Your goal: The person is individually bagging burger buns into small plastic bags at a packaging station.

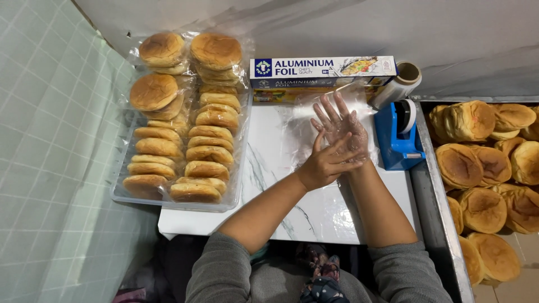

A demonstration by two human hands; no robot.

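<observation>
Two hands: meet over the middle of a white marbled board (pixel 269 151), between the bread tray and the tape dispenser.
Glove: a thin clear plastic glove (pixel 352 130) covers the right hand, crinkled and shiny, loose around the fingers.
Right hand: right hand (pixel 339 126) points upward with fingers spread wide, holding nothing, inside the glove.
Left hand: left hand (pixel 325 163) lies across the right wrist, fingers curled and pinching the glove's cuff.
Left of board: a clear plastic tray (pixel 120 193) of bagged round buns (pixel 208 154) in two rows, touching the board's edge.
Behind hands: a long foil box (pixel 323 67) lies against the wall, a roll of clear wrap (pixel 396 84) just beside its right end.
Right of hands: a blue tape dispenser (pixel 397 137) stands at the board's right edge, near the gloved hand.
Far right: loose browned buns (pixel 483 163) piled in a metal tray (pixel 429 191).
</observation>
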